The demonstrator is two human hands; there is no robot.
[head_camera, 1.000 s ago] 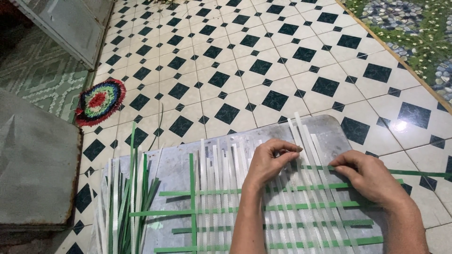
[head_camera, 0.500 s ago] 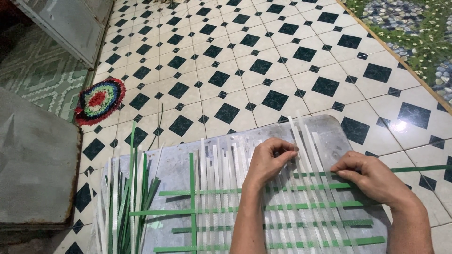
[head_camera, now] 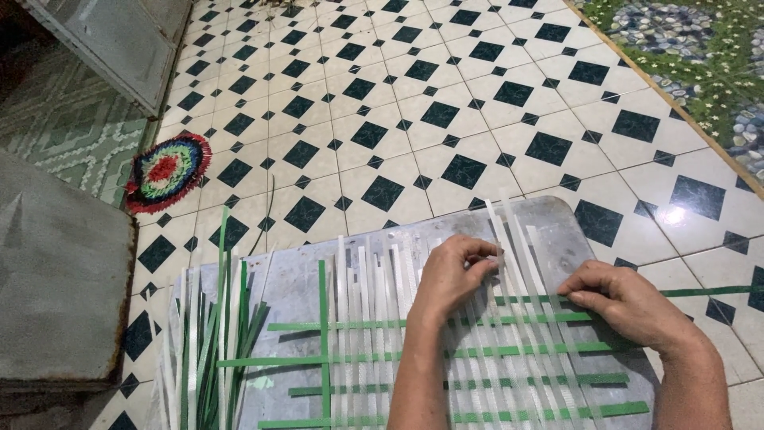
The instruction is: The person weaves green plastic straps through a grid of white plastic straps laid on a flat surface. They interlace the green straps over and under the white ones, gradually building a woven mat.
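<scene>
Head view, looking down: my left hand [head_camera: 450, 275] pinches a white strip [head_camera: 509, 263] near the far edge of the grey board [head_camera: 302, 275] lying on the tiled floor [head_camera: 414, 119]. My right hand [head_camera: 629, 302], fingers pressed together, pins a green strip [head_camera: 700, 291] at the right edge. Loose strips [head_camera: 211, 350] lie by the left edge.

Glossy, smooth plastic strips, white [head_camera: 362, 295] and green [head_camera: 446, 322], lie on a dull, scuffed grey metal sheet [head_camera: 549, 231]. The floor [head_camera: 446, 103] is glazed ceramic tile with a sheen; the round mat [head_camera: 165, 170] looks like fuzzy cloth.
</scene>
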